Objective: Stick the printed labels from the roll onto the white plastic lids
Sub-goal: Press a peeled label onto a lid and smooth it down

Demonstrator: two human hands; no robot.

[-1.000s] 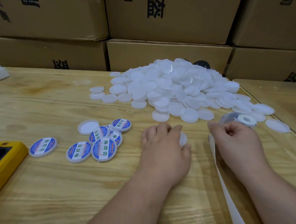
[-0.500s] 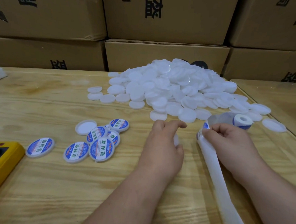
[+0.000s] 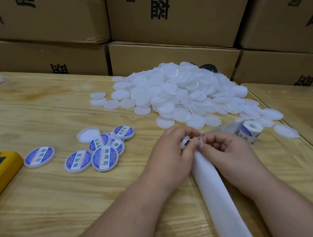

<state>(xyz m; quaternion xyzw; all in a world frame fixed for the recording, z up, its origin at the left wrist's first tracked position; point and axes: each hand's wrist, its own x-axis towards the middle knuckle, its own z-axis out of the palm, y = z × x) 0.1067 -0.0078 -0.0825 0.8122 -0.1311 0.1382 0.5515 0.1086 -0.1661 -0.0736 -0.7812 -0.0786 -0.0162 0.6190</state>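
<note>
We are holding one white lid in the left hand, fingers curled round its rim, near the middle of the wooden table. The right hand is pinching a label at its edge, just beside the lid. The backing strip is trailing toward us; the label roll is lying to the right. The pile of blank lids is sitting on the far side, finished labelled lids to the left. We are judging the lid light, stiff and slick, best gripped by its rim; the label looks thin and floppy, likely to crease, so an edge pinch suits it.
</note>
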